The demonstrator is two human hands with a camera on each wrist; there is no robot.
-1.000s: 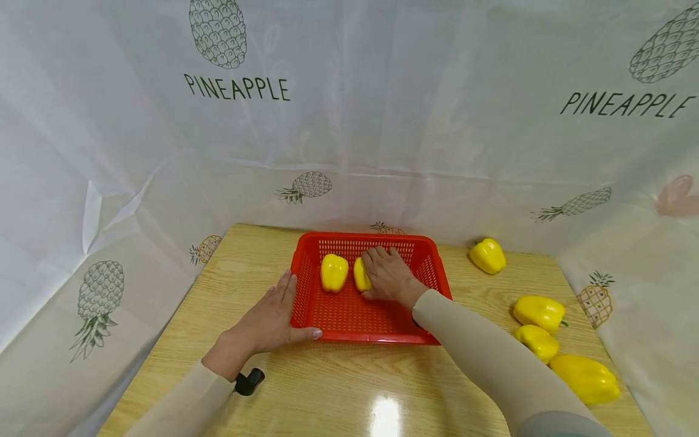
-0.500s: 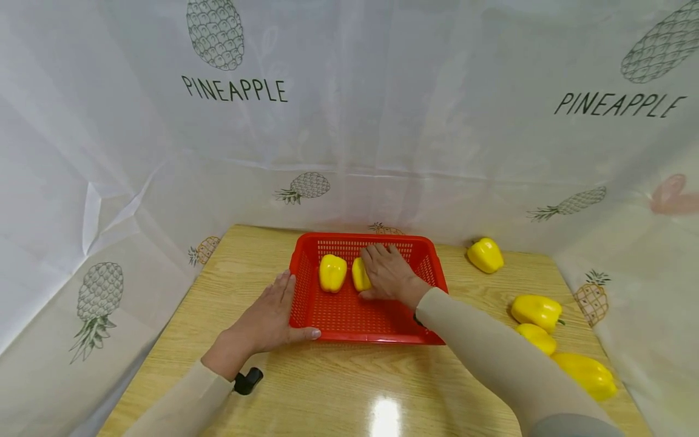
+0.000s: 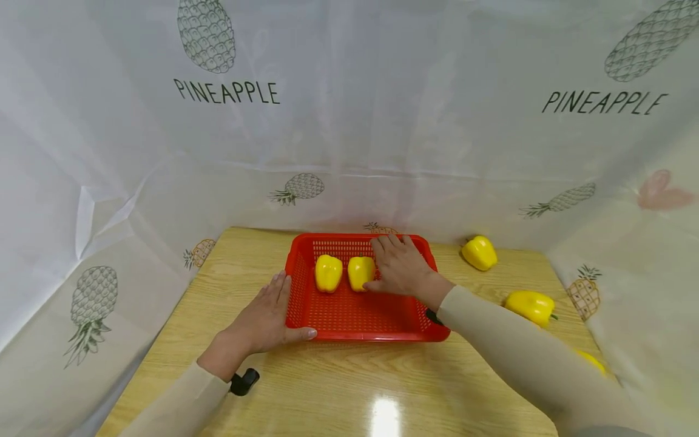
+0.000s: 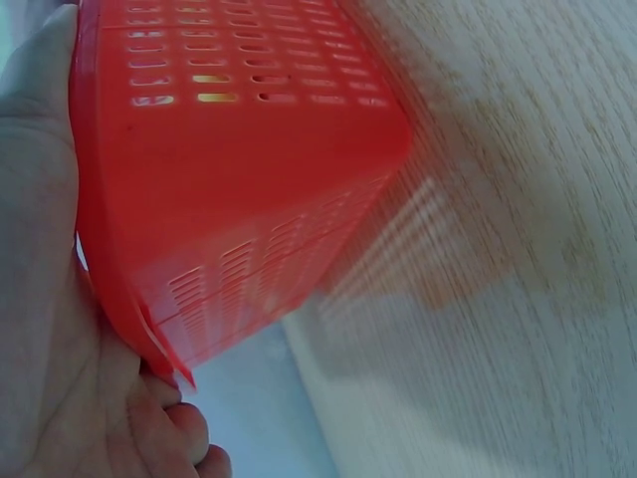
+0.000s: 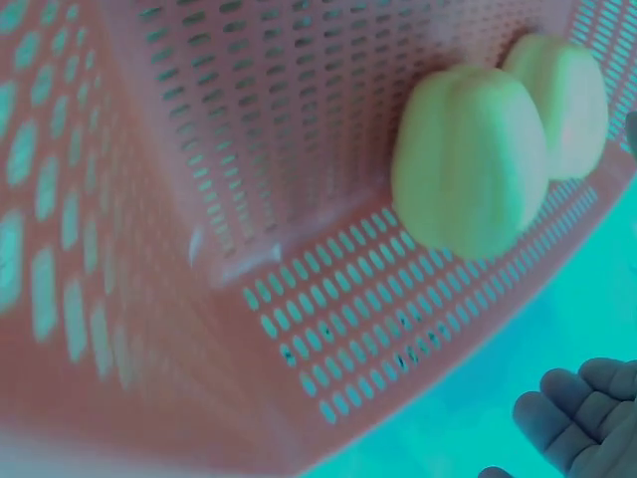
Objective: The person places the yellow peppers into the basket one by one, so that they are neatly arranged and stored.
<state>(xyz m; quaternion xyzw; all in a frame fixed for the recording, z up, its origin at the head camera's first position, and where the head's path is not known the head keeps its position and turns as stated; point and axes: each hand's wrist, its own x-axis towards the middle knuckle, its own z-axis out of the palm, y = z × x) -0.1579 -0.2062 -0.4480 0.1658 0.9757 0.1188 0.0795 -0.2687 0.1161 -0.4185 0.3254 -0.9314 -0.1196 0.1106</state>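
A red perforated plastic basket (image 3: 377, 335) stands on the table with two yellow bell peppers inside. The left pepper (image 3: 329, 273) and the right pepper (image 3: 360, 273) stand side by side near the back wall, slightly apart. My left hand (image 3: 264, 318) rests against the basket's left side, fingers straight, thumb along the front rim; the left wrist view shows the palm at the rim (image 4: 95, 189). Inside the basket, my right hand (image 3: 401, 267) is spread just right of the right pepper, thumb by its lower edge. In the right wrist view, both peppers (image 5: 473, 164) show without a hand round them.
Outside the basket, one yellow bell pepper (image 3: 480, 252) lies at the back right of the wooden table (image 3: 327, 388). Another pepper (image 3: 530, 306) is farther right; my right sleeve (image 3: 524, 352) partly covers a further one (image 3: 592, 362). A pineapple-print sheet (image 3: 349, 133) hangs behind.
My right hand has let go of the right pepper and shifted to the right, leaving the pepper standing in the basket. My left hand stays at the basket's left side.
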